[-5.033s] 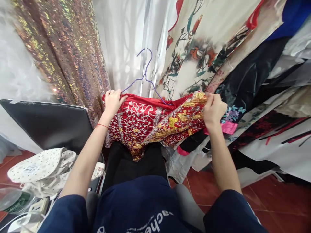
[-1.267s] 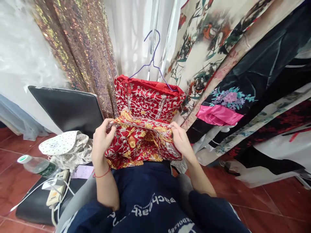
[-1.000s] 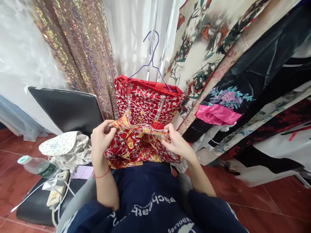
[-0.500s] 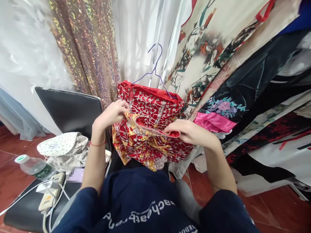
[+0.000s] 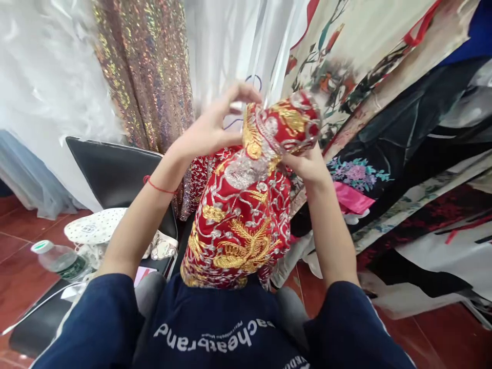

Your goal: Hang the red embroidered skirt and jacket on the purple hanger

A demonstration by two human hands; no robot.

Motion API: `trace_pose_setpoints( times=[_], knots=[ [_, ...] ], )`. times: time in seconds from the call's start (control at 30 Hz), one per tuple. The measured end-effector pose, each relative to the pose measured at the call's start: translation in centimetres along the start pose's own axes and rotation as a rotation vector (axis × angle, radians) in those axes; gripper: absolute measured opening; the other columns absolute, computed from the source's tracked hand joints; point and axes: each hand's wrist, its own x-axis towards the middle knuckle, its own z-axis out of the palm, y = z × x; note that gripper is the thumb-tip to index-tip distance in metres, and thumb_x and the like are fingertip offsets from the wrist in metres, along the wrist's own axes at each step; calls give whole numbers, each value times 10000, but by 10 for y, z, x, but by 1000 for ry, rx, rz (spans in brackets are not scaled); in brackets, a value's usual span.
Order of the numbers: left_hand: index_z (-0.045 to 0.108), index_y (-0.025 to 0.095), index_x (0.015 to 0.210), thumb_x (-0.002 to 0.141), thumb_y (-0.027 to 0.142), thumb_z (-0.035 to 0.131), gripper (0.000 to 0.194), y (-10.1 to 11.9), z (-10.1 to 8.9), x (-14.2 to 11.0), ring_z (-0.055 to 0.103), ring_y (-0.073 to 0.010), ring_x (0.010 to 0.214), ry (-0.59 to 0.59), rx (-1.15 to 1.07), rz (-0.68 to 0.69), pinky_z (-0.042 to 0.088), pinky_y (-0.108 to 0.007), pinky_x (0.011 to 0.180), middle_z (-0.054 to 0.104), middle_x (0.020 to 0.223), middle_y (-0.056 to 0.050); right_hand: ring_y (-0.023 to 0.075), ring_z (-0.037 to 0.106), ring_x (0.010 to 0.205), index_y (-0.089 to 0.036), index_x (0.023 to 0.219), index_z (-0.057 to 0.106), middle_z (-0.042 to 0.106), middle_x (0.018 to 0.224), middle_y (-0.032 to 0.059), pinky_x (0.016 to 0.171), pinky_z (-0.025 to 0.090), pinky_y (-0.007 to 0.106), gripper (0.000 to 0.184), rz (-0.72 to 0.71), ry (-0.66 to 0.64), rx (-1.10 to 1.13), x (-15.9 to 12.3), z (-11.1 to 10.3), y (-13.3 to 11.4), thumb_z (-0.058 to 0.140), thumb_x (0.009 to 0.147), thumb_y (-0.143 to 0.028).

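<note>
A red garment [image 5: 246,230] with gold and silver embroidery hangs from my grip in front of my lap. Its upper part is bunched up, and one piece is folded over to the right like a sleeve or tube. My right hand [image 5: 309,163] is closed on the bunched cloth, its fingers partly hidden behind it. At the cloth's left edge, my left hand [image 5: 221,120] is curved, thumb and fingers apart, close to or touching the fabric. Behind it, a second red garment [image 5: 202,177] with silver embroidery shows, with a purple wire hanger [image 5: 233,123] mostly hidden by my left hand.
Left stands a black chair [image 5: 111,171]; on its seat are a dotted white cloth item [image 5: 96,225], a plastic bottle [image 5: 63,261] and a white cable. Clothes hang close on the right, including a floral cream garment [image 5: 326,77]. A sequined curtain-like cloth [image 5: 144,77] hangs behind.
The embroidered garment has been raised and its top bunched and folded over. My left hand has loosened and moved up and right; my right hand has moved up, still gripping cloth.
</note>
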Motion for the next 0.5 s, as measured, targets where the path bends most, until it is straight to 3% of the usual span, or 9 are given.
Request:
trace_pose_setpoints(
  times=[0.07,0.17,0.23,0.3,0.33,0.43,0.5],
  knots=[
    [530,177,1333,952,329,530,411,-18,2,-13,620,-222,1252,-48,-95,-151,539,-358,938,628,1345,-70,270,656,1141,-291,1225,579,649,1228,72,909,585,525,406,-11,41,67,-1,7,10,629,912,-546],
    [640,172,1227,1019,411,372,414,-51,7,-45,667,-245,1165,-131,-197,-394,567,-408,880,721,1134,-75,261,665,1127,-318,1259,538,649,1242,74,900,590,515,420,-26,129,138,2,11,20,609,920,-556],
    [682,188,1179,952,508,497,434,-76,16,-70,683,-263,1119,-274,-274,-453,573,-422,869,746,1054,-80,249,675,1102,-320,1269,521,653,1235,73,890,593,495,413,-17,152,138,7,13,23,582,936,-556],
    [690,202,1189,819,525,678,491,-100,29,-92,690,-265,1092,-482,-349,-410,570,-419,900,754,1070,-89,234,683,1067,-309,1265,522,660,1204,68,878,594,472,400,0,156,125,13,17,23,561,949,-550],
    [690,200,1193,771,515,722,527,-113,35,-99,695,-264,1075,-521,-369,-385,568,-419,910,755,1083,-95,228,685,1053,-301,1255,529,663,1184,64,873,594,460,392,5,150,121,16,19,22,561,950,-545],
    [692,179,1185,722,457,753,544,-148,45,-102,699,-262,1060,-458,-298,-385,545,-415,950,748,1133,-115,210,679,1022,-274,1184,572,669,1119,50,854,591,420,355,-7,118,108,25,28,17,597,935,-527],
    [712,172,1133,708,417,768,494,-168,38,-89,689,-277,1071,-343,-66,-441,517,-414,970,748,1136,-118,202,674,1003,-259,1135,595,669,1072,43,845,584,402,325,-26,99,89,32,35,15,614,929,-509]
  ],
)
